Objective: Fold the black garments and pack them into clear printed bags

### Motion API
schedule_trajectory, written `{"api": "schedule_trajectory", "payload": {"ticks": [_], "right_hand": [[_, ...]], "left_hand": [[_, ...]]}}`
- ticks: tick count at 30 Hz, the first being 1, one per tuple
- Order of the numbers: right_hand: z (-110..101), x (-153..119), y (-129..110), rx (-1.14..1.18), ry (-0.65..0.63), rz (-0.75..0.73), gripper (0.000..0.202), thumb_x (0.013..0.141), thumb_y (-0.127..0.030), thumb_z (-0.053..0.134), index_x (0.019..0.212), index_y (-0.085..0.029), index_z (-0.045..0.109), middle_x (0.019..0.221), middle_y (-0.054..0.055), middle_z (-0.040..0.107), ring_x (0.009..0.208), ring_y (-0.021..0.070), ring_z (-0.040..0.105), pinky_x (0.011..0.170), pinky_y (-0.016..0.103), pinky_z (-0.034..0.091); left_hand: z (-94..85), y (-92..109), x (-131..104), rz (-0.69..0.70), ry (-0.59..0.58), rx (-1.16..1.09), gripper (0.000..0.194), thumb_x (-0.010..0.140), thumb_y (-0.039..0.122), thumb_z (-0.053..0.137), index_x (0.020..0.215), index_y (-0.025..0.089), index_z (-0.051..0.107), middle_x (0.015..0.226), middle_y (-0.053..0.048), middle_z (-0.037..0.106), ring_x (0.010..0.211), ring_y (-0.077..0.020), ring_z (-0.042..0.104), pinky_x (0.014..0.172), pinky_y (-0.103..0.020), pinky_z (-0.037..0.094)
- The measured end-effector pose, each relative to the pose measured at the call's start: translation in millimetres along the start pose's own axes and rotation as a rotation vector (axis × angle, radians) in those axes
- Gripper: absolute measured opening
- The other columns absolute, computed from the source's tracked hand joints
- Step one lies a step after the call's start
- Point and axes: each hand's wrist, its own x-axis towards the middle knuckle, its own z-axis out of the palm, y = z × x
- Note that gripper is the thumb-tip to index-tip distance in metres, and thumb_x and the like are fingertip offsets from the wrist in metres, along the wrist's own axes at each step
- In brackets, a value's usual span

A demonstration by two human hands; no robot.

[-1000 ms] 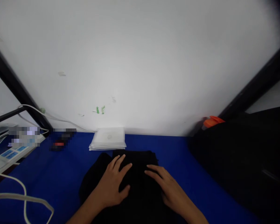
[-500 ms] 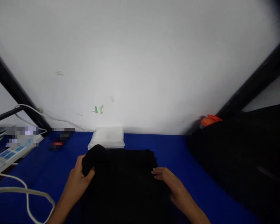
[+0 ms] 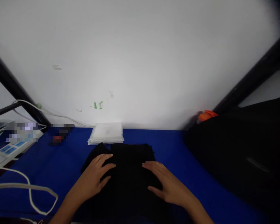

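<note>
A black cloth garment [image 3: 130, 180] lies spread on the blue surface in front of me, its exact kind hard to make out. Over its left part rests my left hand [image 3: 96, 174], open with fingers apart and pointing right. On its right side my right hand [image 3: 163, 182] is also open, fingertips on or just above the fabric. A flap of the cloth sticks out at the upper left, beyond my left hand. The near end of the garment runs into dark shadow between my forearms.
Behind the garment, a white flat box [image 3: 107, 133] sits against the wall. To the left are a white power strip [image 3: 10, 149], a pixelated dark object [image 3: 62, 134] and loose white cables [image 3: 29, 186]. A large black item [image 3: 242, 149] with something orange [image 3: 207, 115] fills the right.
My left hand has let go of the garment's upper left edge and moved right onto the cloth. My right hand has shifted slightly inward over the fabric. The view has tilted slightly.
</note>
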Motion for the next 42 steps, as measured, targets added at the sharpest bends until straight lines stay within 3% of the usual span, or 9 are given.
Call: {"api": "schedule_trajectory", "payload": {"ticks": [4, 9, 12, 14, 20, 28, 35, 39, 42], "right_hand": [[-5.3, 6.9, -1.2, 0.019, -0.037, 0.049, 0.049, 0.071, -0.004, 0.057, 0.117, -0.020, 0.060, 0.130, 0.010, 0.060, 0.126, 0.0266, 0.052, 0.108, 0.049, 0.040], [-8.5, 39.0, 16.8, 0.059, 0.254, 0.144, 0.019, 0.090, -0.022, 0.048, 0.103, -0.022, 0.062, 0.102, 0.007, 0.069, 0.097, 0.0235, 0.066, 0.087, 0.041, 0.053], [-0.4, 55.9, 21.3, -0.150, 0.525, 0.225, 0.028, 0.093, -0.029, 0.047, 0.116, -0.019, 0.058, 0.117, 0.014, 0.064, 0.109, 0.0296, 0.061, 0.092, 0.048, 0.051], [8.2, 57.5, 16.4, -0.267, 0.572, 0.172, 0.033, 0.094, -0.029, 0.047, 0.123, -0.016, 0.055, 0.126, 0.017, 0.058, 0.118, 0.0309, 0.056, 0.098, 0.050, 0.048], [33.2, 40.0, -5.5, -0.332, 0.144, -0.025, 0.027, 0.093, -0.033, 0.057, 0.113, -0.016, 0.059, 0.112, 0.014, 0.065, 0.101, 0.0271, 0.063, 0.087, 0.043, 0.054], [9.2, 25.5, -19.1, -0.342, 0.100, -0.078, 0.005, 0.093, -0.018, 0.054, 0.090, -0.017, 0.057, 0.109, 0.011, 0.065, 0.094, 0.0234, 0.062, 0.081, 0.039, 0.052], [-6.0, -20.7, -69.2, -0.278, -0.181, 0.035, 0.015, 0.091, -0.030, 0.062, 0.082, -0.019, 0.060, 0.084, 0.004, 0.066, 0.079, 0.0216, 0.064, 0.067, 0.032, 0.050], [16.3, -13.8, -83.3, -0.353, -0.107, 0.166, 0.012, 0.095, -0.021, 0.053, 0.093, -0.018, 0.064, 0.086, 0.006, 0.069, 0.078, 0.0232, 0.067, 0.063, 0.033, 0.052], [37.7, 8.0, -83.4, -0.337, 0.055, 0.209, 0.022, 0.097, -0.015, 0.046, 0.112, -0.014, 0.062, 0.105, 0.012, 0.069, 0.097, 0.0257, 0.067, 0.076, 0.036, 0.056]], "left_hand": [[-0.6, -4.3, 26.3, -0.095, -0.051, -0.207, 0.014, 0.092, 0.025, 0.055, 0.095, 0.025, 0.068, 0.116, -0.003, 0.067, 0.110, -0.0223, 0.061, 0.098, -0.041, 0.049], [6.1, -17.4, 60.4, -0.332, 0.238, -0.065, 0.024, 0.094, 0.031, 0.049, 0.108, 0.020, 0.065, 0.106, -0.008, 0.070, 0.100, -0.0266, 0.065, 0.089, -0.043, 0.051], [10.7, -14.1, 63.0, -0.248, 0.361, 0.126, 0.032, 0.094, 0.031, 0.049, 0.122, 0.016, 0.058, 0.116, -0.013, 0.064, 0.109, -0.0300, 0.060, 0.094, -0.047, 0.047], [13.2, -11.6, 53.2, -0.134, 0.287, 0.106, 0.028, 0.096, 0.031, 0.048, 0.118, 0.018, 0.059, 0.112, -0.011, 0.064, 0.106, -0.0263, 0.060, 0.091, -0.042, 0.049], [23.1, -23.5, 15.6, -0.180, -0.045, 0.061, 0.030, 0.089, 0.041, 0.062, 0.110, 0.019, 0.063, 0.109, -0.008, 0.064, 0.099, -0.0259, 0.061, 0.086, -0.042, 0.050], [-7.9, -0.3, 1.3, -0.007, 0.011, -0.095, 0.014, 0.094, 0.021, 0.048, 0.098, 0.020, 0.062, 0.105, -0.007, 0.066, 0.099, -0.0213, 0.061, 0.088, -0.037, 0.047], [-27.9, 26.8, -38.3, -0.185, -0.478, -0.337, 0.039, 0.082, 0.042, 0.070, 0.118, 0.030, 0.060, 0.105, 0.001, 0.068, 0.087, -0.0170, 0.065, 0.079, -0.028, 0.052], [-7.0, 25.2, -28.9, -0.296, -0.249, -0.330, 0.031, 0.094, 0.043, 0.050, 0.118, 0.025, 0.059, 0.108, -0.004, 0.066, 0.090, -0.0169, 0.065, 0.082, -0.030, 0.053], [15.9, 23.8, -15.4, -0.341, -0.035, -0.119, 0.045, 0.094, 0.048, 0.047, 0.128, 0.019, 0.054, 0.129, -0.012, 0.059, 0.120, -0.0269, 0.056, 0.102, -0.042, 0.046]]}}
